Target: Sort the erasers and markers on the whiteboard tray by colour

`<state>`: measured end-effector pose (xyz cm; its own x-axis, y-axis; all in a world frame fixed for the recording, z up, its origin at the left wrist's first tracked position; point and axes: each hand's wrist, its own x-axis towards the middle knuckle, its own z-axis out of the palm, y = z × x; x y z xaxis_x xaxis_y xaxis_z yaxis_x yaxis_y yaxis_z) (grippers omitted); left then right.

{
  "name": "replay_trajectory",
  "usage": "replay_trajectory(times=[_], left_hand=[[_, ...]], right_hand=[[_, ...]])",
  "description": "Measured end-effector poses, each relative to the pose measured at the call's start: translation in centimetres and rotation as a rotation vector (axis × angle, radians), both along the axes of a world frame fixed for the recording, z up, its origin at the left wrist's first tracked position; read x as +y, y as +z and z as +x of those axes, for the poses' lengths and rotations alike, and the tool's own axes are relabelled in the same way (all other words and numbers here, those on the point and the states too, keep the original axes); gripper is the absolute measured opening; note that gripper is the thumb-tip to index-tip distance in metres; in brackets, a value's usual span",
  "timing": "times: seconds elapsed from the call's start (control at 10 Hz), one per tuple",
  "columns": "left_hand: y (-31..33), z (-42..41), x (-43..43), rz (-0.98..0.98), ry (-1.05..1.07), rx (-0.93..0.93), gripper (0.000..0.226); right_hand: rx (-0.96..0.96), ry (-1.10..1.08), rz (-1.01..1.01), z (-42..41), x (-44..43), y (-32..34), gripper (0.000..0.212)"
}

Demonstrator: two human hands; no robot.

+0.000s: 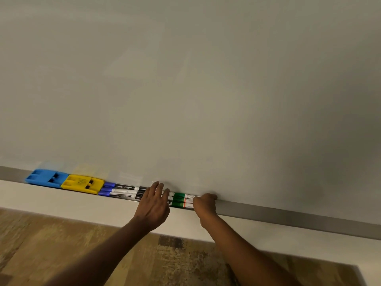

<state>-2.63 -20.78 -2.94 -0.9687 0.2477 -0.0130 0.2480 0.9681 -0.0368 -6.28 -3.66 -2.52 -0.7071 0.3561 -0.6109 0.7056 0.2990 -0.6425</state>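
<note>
A grey whiteboard tray (pixel 288 215) runs along the board's lower edge. From its left end lie a blue eraser (pixel 46 178), a yellow eraser (pixel 82 184), then three blue-capped markers (pixel 121 190) stacked side by side. To their right lie green markers (pixel 181 200). My left hand (pixel 153 203) rests flat with fingers spread over the junction between the blue and green markers. My right hand (pixel 205 204) is curled over the right ends of the green markers, which it hides.
The whiteboard (pixel 185 89) fills the upper view. Below the tray is a pale wall strip (pixel 61 203), and under it a wooden floor (pixel 61 254) with a dark worn patch.
</note>
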Motion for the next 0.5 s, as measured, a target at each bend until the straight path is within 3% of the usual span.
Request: replay_trajectory(times=[0.3, 0.5], left_hand=[[2.9, -0.1, 1.1, -0.083, -0.011, 0.096, 0.06], [7.8, -0.1, 3.8, -0.134, -0.061, 0.319, 0.059]], right_hand=[[-0.036, 0.237, 0.193, 1.2, 2.9, 2.8, 0.065], [0.163, 0.33, 0.409, 3.3, 5.2, 6.5, 0.043]])
